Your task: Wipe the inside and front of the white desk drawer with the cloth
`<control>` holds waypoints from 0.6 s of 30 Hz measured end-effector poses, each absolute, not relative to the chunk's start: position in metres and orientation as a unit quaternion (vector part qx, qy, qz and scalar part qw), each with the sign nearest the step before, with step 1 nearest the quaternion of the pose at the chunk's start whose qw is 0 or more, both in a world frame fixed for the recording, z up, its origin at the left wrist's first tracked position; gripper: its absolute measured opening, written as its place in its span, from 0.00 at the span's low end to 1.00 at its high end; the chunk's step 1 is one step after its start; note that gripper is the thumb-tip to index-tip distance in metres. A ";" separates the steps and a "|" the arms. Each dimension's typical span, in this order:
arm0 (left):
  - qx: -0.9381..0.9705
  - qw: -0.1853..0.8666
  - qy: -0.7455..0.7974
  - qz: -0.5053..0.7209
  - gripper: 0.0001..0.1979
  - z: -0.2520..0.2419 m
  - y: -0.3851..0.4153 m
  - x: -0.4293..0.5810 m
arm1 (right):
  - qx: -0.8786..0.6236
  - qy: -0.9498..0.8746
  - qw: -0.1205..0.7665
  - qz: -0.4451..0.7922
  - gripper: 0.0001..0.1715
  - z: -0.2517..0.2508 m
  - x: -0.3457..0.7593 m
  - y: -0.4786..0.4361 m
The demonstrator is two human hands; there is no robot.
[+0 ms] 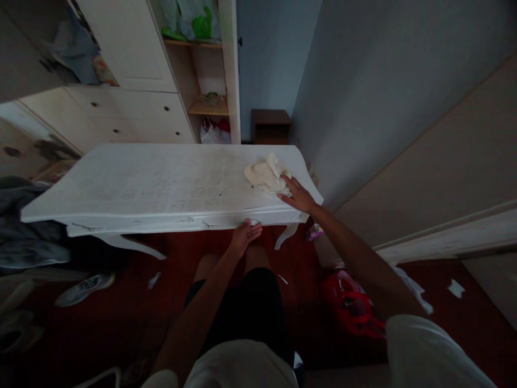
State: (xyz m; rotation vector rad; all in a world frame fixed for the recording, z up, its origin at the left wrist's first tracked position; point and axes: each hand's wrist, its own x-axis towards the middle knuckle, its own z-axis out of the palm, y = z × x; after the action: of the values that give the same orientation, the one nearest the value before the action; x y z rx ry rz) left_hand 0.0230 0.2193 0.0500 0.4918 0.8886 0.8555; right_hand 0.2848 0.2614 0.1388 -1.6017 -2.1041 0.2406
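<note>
A cream cloth (pixel 263 173) is being touched by the spread right hand (pixel 299 196), at its ten o'clock; a table knob (pixel 253 222), by the left hand (pixel 243 236), grip unclear.

- The table (pixel 133 172) is white, and its top has grey, dirty marks across the middle.
- On this top, near its right end, lies one crumpled cream cloth (pixel 263 175).
- The floor (pixel 301 269) is dark red; on it are a shoe (pixel 85 289) at the left, a red bag (pixel 343 307) at the right.

Wrinkled cloth rag (pixel 262 175), smudged painted table (pixel 161 172), smooth matt wall (pixel 363 81)
</note>
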 end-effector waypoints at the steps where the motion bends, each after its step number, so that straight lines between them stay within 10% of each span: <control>1: 0.225 0.787 0.413 0.399 0.16 0.049 0.224 0.025 | -0.588 -0.768 0.239 0.087 0.45 0.139 0.285 0.261; 18: 0.202 0.773 0.410 0.439 0.09 0.050 0.240 0.036 | -0.589 -0.767 0.239 0.081 0.45 0.139 0.285 0.261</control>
State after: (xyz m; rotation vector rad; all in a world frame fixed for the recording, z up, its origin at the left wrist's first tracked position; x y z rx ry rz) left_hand 0.0361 0.2399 0.0499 0.4371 0.8884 0.9516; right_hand 0.2851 0.2610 0.1395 -1.6144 -2.1019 0.2221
